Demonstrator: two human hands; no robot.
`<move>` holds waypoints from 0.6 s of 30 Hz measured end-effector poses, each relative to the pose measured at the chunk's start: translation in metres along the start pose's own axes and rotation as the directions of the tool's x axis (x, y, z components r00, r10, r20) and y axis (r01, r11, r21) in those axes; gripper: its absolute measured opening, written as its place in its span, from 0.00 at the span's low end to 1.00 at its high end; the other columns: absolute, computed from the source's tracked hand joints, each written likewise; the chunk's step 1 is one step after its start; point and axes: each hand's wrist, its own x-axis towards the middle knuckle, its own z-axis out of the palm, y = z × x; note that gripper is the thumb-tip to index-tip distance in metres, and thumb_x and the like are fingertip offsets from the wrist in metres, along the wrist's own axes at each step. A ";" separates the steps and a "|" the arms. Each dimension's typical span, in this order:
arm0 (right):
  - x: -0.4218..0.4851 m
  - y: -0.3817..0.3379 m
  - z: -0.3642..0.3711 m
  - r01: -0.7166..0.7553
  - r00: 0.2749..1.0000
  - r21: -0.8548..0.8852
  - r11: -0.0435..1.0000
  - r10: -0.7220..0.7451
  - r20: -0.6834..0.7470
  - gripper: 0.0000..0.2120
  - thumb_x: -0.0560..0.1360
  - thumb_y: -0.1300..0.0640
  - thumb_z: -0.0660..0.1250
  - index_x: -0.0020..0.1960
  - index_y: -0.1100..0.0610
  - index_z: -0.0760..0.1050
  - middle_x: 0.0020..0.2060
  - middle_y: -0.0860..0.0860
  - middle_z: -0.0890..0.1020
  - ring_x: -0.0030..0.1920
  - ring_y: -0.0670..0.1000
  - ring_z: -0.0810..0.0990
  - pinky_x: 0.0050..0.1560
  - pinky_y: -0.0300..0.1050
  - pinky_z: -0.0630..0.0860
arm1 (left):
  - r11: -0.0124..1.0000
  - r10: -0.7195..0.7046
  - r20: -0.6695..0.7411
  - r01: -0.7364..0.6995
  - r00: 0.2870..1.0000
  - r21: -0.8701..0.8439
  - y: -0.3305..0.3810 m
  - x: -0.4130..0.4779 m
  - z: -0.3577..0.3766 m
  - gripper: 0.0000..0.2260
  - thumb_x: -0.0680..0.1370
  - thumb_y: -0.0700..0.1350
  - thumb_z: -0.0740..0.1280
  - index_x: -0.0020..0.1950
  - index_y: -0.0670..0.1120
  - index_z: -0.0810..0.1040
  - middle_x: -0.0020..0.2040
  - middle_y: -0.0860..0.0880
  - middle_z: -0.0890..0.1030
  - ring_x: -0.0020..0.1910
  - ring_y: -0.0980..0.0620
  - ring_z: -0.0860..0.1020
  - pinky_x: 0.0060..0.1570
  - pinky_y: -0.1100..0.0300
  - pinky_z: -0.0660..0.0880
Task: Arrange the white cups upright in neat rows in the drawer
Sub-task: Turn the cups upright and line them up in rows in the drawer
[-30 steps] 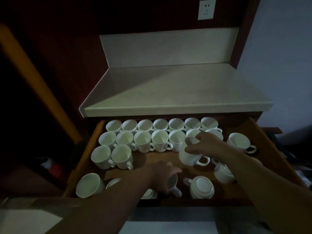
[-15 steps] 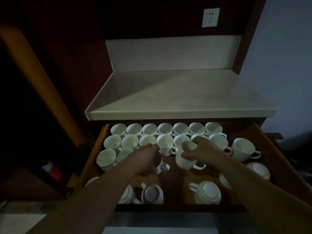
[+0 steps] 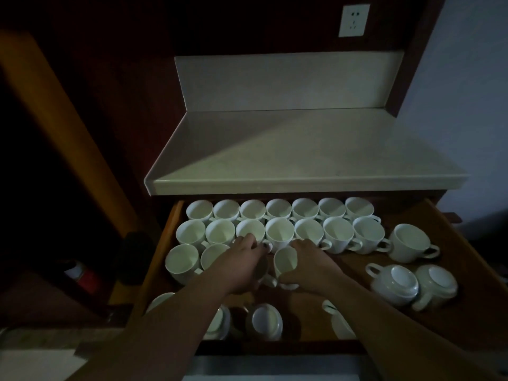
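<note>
White cup (image 3: 286,261) gripped upright by right hand (image 3: 310,266); left hand (image 3: 242,266) curls round a second cup (image 3: 263,270) (mostly hidden).

Pale countertop (image 3: 302,149) with backsplash (image 3: 286,81), white wall socket (image 3: 354,20) above, red container (image 3: 85,279) low on the dark left

No text, label or number can be read anywhere.

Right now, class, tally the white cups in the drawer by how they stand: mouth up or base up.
Cups mouth up: 18
Cups base up: 3
Cups partly hidden, cannot tell which way: 4
Total: 25
</note>
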 end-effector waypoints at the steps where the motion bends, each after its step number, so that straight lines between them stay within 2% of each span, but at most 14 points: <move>1: 0.004 0.004 0.005 0.004 1.000 0.007 1.000 -0.004 0.009 0.32 0.52 0.37 0.76 0.51 0.48 0.73 0.48 0.45 0.79 0.47 0.49 0.81 0.45 0.49 0.83 | 1.000 0.011 0.001 -0.011 1.000 -0.001 -0.001 0.000 0.001 0.38 0.74 0.56 0.76 0.79 0.58 0.60 0.66 0.48 0.65 0.65 0.45 0.67 0.59 0.49 0.76; 5: -0.017 -0.018 -0.007 0.047 0.999 -0.011 0.999 -0.046 0.003 0.38 0.59 0.43 0.81 0.65 0.52 0.71 0.59 0.48 0.74 0.57 0.52 0.78 0.57 0.53 0.81 | 0.999 0.039 -0.019 -0.040 0.999 -0.030 -0.008 -0.001 0.005 0.38 0.74 0.53 0.75 0.80 0.57 0.60 0.67 0.49 0.66 0.65 0.46 0.67 0.60 0.51 0.75; 9: -0.020 -0.027 -0.009 0.030 1.000 -0.016 0.999 -0.030 0.003 0.39 0.64 0.44 0.81 0.69 0.55 0.69 0.64 0.53 0.74 0.63 0.54 0.76 0.61 0.51 0.78 | 0.998 0.059 -0.047 -0.059 0.997 0.009 -0.014 -0.002 0.009 0.37 0.75 0.53 0.75 0.80 0.53 0.62 0.70 0.48 0.67 0.69 0.46 0.66 0.65 0.51 0.73; 12: -0.020 -0.028 -0.007 0.050 0.999 -0.037 0.998 -0.050 0.008 0.42 0.69 0.44 0.81 0.74 0.58 0.65 0.69 0.56 0.71 0.69 0.57 0.73 0.64 0.49 0.74 | 0.994 0.108 -0.082 -0.107 0.991 0.019 -0.016 -0.009 0.009 0.30 0.76 0.51 0.73 0.77 0.51 0.68 0.71 0.49 0.69 0.70 0.47 0.68 0.66 0.53 0.71; 14: -0.020 -0.026 -0.005 0.063 0.998 -0.018 0.998 -0.063 0.001 0.45 0.68 0.43 0.81 0.75 0.59 0.63 0.69 0.57 0.70 0.70 0.58 0.72 0.64 0.50 0.73 | 0.987 0.161 -0.116 -0.159 0.980 0.032 -0.017 -0.014 0.009 0.24 0.78 0.49 0.70 0.73 0.51 0.73 0.71 0.51 0.73 0.69 0.48 0.70 0.66 0.55 0.70; 18: -0.026 -0.016 -0.003 0.020 1.000 0.035 0.999 -0.020 -0.001 0.51 0.66 0.37 0.81 0.78 0.57 0.61 0.71 0.56 0.69 0.72 0.58 0.71 0.68 0.53 0.73 | 0.986 0.143 -0.077 -0.136 0.987 0.098 -0.012 -0.022 0.003 0.13 0.80 0.45 0.66 0.65 0.50 0.81 0.63 0.49 0.81 0.61 0.46 0.79 0.56 0.53 0.74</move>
